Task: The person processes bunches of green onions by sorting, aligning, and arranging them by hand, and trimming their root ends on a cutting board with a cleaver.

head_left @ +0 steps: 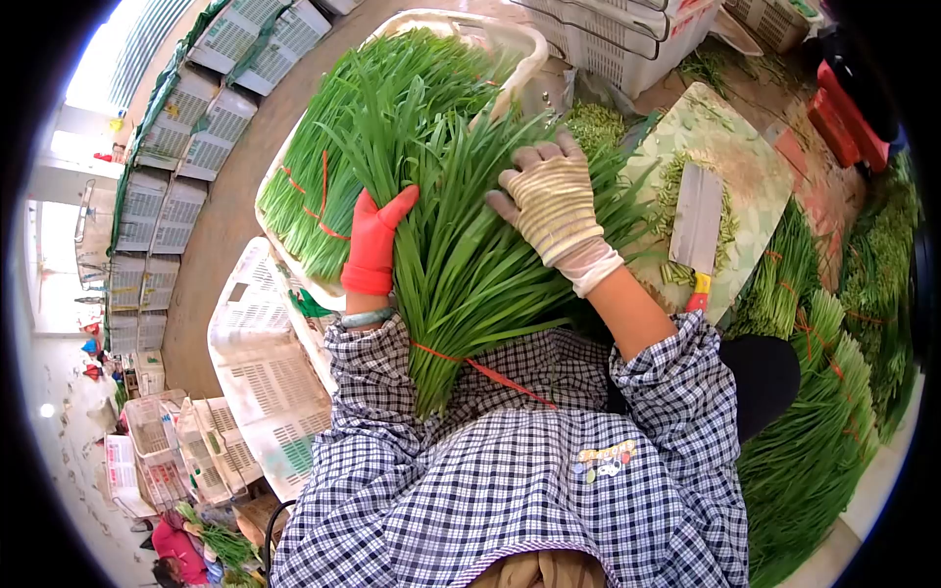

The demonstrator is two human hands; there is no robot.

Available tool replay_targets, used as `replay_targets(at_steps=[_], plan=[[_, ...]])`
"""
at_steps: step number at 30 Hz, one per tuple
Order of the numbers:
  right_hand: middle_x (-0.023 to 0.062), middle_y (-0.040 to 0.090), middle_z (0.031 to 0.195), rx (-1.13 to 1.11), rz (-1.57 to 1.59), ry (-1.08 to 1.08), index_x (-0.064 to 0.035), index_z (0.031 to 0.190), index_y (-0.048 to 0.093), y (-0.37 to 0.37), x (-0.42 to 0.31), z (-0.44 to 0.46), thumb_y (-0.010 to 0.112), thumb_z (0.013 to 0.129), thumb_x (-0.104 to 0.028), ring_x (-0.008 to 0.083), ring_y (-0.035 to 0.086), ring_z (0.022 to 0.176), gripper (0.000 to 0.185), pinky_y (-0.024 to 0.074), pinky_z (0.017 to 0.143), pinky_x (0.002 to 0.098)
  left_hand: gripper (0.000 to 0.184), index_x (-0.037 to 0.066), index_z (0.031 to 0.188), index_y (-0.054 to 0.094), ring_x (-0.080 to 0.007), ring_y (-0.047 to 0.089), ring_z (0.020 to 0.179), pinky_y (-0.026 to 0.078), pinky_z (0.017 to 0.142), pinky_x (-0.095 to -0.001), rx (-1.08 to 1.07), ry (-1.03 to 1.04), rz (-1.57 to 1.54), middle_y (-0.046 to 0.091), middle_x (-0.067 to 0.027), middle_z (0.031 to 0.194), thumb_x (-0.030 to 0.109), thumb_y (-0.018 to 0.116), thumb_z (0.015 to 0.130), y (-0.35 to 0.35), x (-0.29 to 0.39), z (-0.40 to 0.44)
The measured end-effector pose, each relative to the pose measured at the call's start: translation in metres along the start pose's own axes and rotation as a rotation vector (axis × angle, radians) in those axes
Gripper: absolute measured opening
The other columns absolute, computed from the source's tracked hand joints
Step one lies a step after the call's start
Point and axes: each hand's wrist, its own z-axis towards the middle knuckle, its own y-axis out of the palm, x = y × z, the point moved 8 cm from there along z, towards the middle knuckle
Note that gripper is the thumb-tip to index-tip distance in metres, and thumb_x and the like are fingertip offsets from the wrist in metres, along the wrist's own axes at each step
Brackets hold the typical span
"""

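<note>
A large bundle of garlic chives lies across my lap, its leaves fanned out away from me. A red tie goes round its lower end, with a loose tail trailing to the right. My left hand, in a red glove, grips the left side of the bundle; some of its fingers are hidden by leaves. Over the right side of the leaves is my right hand, in a striped, grey-tipped glove, fingers apart and slightly bent, touching the leaf tops.
Ahead stands a white crate with more tied chives. To the right, a cleaver rests among trimmings on a cutting board. More bundles lie at the right. Crates are on the left; another person is farther off.
</note>
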Motion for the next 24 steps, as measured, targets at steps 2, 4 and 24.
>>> replay_targets(at_steps=[2, 4, 24], plan=[[0.004, 0.065, 0.087, 0.116, -0.019, -0.045, -0.0129, 0.077, 0.071, 0.001, -0.002, -0.005, 0.067, 0.077, -0.04, 0.0236, 0.058, 0.1, 0.027, 0.0331, 0.105, 0.0478, 0.038, 0.0, 0.12, 0.059, -0.0162, 0.065, 0.092, 0.053, 0.082, -0.0295, -0.002, -0.004, -0.002, 0.067, -0.0068, 0.109, 0.009, 0.071, 0.085, 0.001, 0.0, 0.0], [0.0047, 0.067, 0.093, 0.152, 0.014, -0.051, -0.0135, 0.082, 0.071, 0.004, 0.001, -0.009, 0.067, 0.079, -0.04, 0.0224, 0.059, 0.101, 0.027, 0.0279, 0.112, 0.0476, 0.037, 0.0, 0.119, 0.059, -0.016, 0.065, 0.091, 0.053, 0.082, -0.0293, -0.007, -0.001, -0.005, 0.068, -0.0066, 0.108, 0.009, 0.071, 0.085, 0.004, 0.0, 0.001], [0.0067, 0.066, 0.112, -0.437, 0.357, 0.377, -0.0222, 0.103, 0.073, 0.062, 0.032, 0.0, 0.061, 0.083, -0.046, 0.0263, 0.057, 0.114, 0.034, 0.0276, 0.109, 0.0466, 0.034, 0.0, 0.118, 0.061, -0.0172, 0.067, 0.088, 0.055, 0.079, -0.0299, -0.015, 0.012, 0.049, 0.069, -0.0085, 0.106, 0.012, 0.069, 0.087, 0.009, 0.002, 0.0]])
